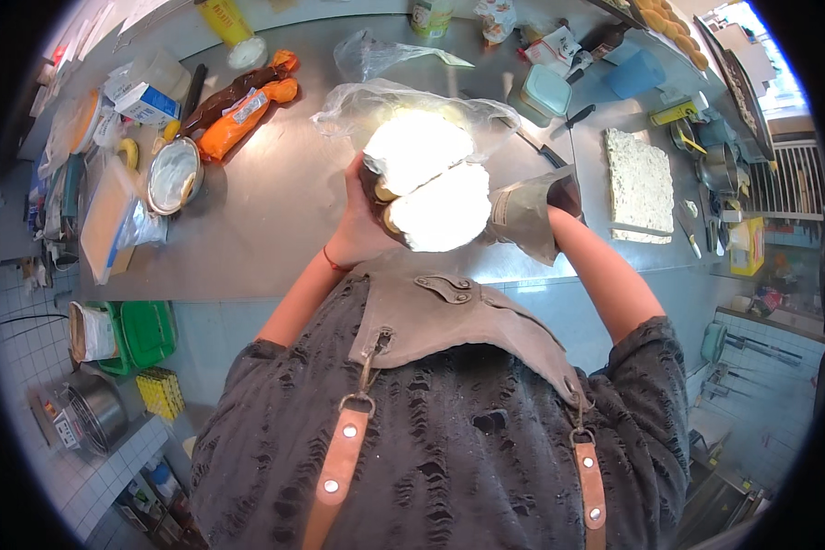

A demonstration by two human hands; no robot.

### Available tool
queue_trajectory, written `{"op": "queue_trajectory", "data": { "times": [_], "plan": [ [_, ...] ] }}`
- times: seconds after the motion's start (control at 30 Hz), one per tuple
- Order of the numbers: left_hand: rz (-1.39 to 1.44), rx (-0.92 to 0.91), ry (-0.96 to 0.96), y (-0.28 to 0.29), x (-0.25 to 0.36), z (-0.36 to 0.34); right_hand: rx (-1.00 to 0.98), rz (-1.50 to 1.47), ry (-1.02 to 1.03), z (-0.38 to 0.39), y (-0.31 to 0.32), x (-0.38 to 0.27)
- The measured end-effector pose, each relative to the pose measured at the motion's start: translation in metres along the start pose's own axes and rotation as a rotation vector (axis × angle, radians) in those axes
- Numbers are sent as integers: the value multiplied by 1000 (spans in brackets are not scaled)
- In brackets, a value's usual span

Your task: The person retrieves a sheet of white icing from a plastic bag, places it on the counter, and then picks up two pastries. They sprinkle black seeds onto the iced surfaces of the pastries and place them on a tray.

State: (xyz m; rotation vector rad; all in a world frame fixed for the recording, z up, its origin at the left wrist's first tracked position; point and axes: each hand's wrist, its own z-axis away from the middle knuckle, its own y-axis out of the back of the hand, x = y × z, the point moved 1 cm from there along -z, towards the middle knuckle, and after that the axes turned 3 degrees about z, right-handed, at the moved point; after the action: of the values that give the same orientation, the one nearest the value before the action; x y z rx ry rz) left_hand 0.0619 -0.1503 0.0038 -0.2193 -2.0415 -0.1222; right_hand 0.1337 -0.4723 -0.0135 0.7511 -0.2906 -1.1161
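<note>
My left hand (pixel 362 225) grips a dark, split food piece (pixel 431 211) topped with two thick, brightly lit mounds of white cream, at the centre of the view. Behind it lies a crumpled clear plastic bag (pixel 348 115). To the right of the cream, my right hand (pixel 559 225) reaches into or behind a grey bag (pixel 522 220); its fingers are hidden by the bag. A black-handled knife (pixel 550 154) rests on the steel table (pixel 266 238) just beyond.
Orange packets (pixel 238 124), a metal bowl (pixel 172 179) and a cutting board (pixel 101 229) sit at left. A white speckled slab (pixel 637 183), blue-lidded tub (pixel 545 89) and utensils are at right. A green crate (pixel 147 335) stands below the left edge.
</note>
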Motion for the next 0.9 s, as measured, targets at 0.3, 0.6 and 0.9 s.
{"op": "queue_trajectory", "data": {
  "times": [0.3, 0.6, 0.9],
  "plan": [
    [101, 9, 79, -8, -15, 8, -17, -43, -30, -1, 8, -13],
    [131, 37, 162, -25, -25, 2, 249, -161, -333, 25, 9, 30],
    [158, -58, 196, -55, -25, -13, 496, -317, -267, 78, 20, 50]
  ]
}}
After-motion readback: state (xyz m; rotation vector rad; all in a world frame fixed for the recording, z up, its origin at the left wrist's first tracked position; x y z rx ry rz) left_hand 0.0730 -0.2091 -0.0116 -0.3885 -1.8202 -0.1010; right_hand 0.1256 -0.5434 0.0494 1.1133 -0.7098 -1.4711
